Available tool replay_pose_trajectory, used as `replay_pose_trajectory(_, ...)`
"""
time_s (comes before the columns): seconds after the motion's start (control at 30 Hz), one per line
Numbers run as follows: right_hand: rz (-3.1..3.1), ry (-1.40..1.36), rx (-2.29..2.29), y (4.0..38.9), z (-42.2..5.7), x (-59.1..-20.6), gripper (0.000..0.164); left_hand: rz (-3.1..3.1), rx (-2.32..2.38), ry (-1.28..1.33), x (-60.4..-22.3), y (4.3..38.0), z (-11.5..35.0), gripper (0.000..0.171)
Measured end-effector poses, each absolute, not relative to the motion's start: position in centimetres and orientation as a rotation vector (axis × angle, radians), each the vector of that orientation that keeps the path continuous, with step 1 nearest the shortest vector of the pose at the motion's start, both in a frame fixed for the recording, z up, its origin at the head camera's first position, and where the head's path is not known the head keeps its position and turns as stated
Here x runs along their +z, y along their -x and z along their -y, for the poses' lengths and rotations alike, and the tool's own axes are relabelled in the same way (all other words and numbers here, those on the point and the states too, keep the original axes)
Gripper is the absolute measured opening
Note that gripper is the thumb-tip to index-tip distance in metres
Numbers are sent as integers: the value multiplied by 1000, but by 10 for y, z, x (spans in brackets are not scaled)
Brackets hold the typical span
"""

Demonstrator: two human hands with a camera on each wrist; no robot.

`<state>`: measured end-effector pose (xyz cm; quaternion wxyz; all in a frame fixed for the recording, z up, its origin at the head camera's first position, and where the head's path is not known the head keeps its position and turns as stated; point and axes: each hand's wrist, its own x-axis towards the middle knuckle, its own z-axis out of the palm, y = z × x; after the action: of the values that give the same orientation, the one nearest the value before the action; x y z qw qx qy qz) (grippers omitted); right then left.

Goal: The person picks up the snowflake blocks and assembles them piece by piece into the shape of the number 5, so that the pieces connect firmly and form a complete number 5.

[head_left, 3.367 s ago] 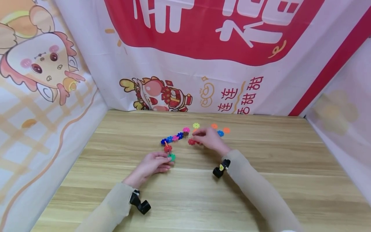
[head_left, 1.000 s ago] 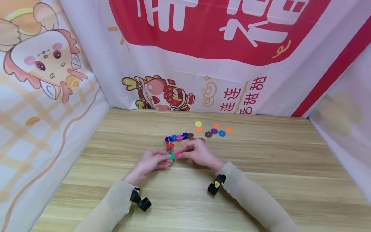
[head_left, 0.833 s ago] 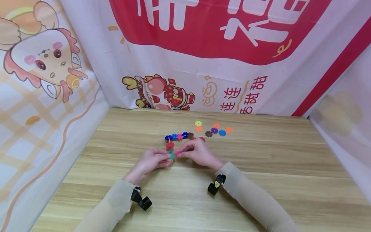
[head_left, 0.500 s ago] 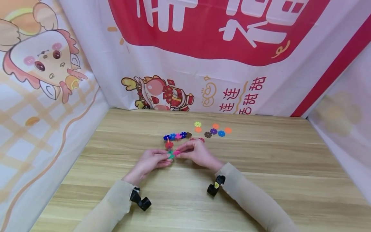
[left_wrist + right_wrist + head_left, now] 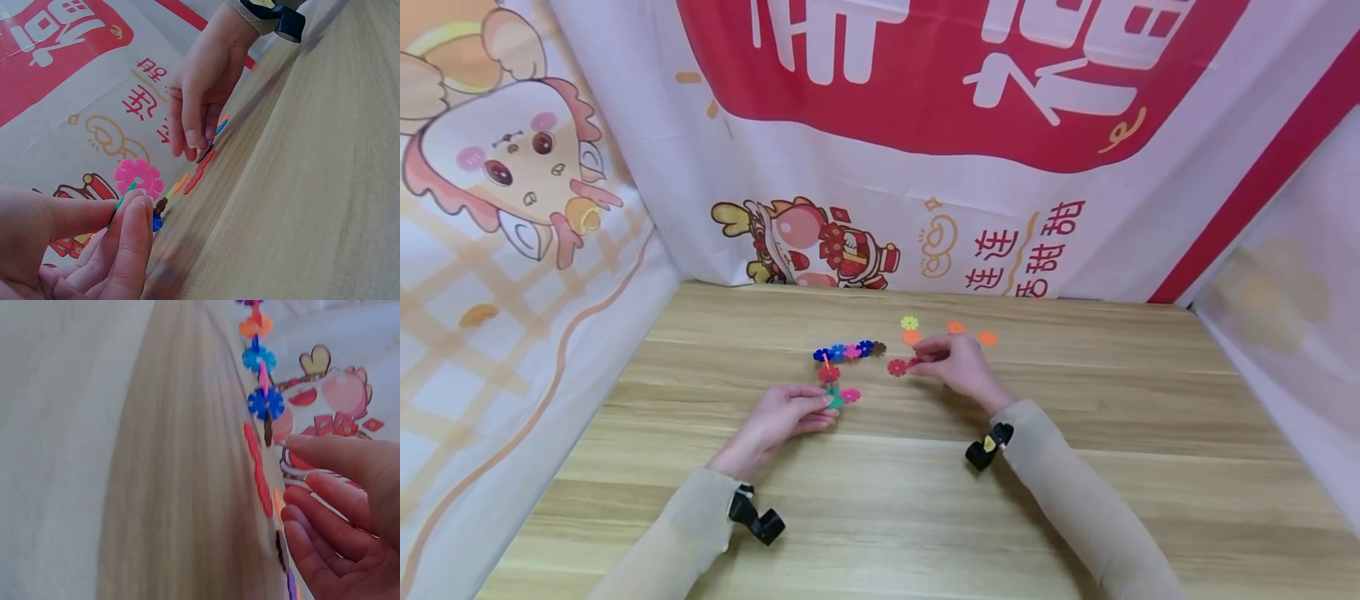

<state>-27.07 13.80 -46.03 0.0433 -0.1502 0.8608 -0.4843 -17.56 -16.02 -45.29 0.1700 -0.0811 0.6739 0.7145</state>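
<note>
My left hand [image 5: 778, 417] pinches a green snowflake disc [image 5: 835, 401] between thumb and fingers. That disc is at the near end of a bent chain of linked snowflake discs, with a red disc [image 5: 829, 373] just beyond it and a dark blue disc [image 5: 822, 355] at the bend. On the green disc's right side sits a pink disc [image 5: 140, 178], facing the camera in the left wrist view. My right hand [image 5: 958, 362] hovers by the loose red discs [image 5: 257, 469], its fingers loosely bent and holding nothing in both wrist views.
Loose discs lie toward the back of the wooden table [image 5: 880, 500]: a yellow one [image 5: 909, 322], an orange one [image 5: 956, 327] and several others. In the head view my right hand covers some of them. A printed cloth [image 5: 850, 167] hangs behind the table's far edge.
My right hand has let go of the pink disc and moved right and away to the loose red discs. The pink disc stays joined to the green one, which my left hand still pinches.
</note>
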Motion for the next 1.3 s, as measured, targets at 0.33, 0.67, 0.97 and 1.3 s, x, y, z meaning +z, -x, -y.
replay_pose_trajectory(0.33, -2653, 459, -1323, 279, -125, -458, 37, -1916, 2028, 228, -453, 176, 160, 31)
replay_pose_trajectory(0.67, -2680, 498, -1175, 281, -114, -458, 26, -1912, 2008, 233, -455, 176, 158, 28)
replay_pose_trajectory(0.97, -2642, 540, -1123, 282, -114, -455, 20, -1899, 2006, 235, -455, 177, 159, 29)
replay_pose_trajectory(1.3, -2585, 514, -1215, 275, -110, -456, 21, -1885, 2021, 229, -454, 177, 158, 29)
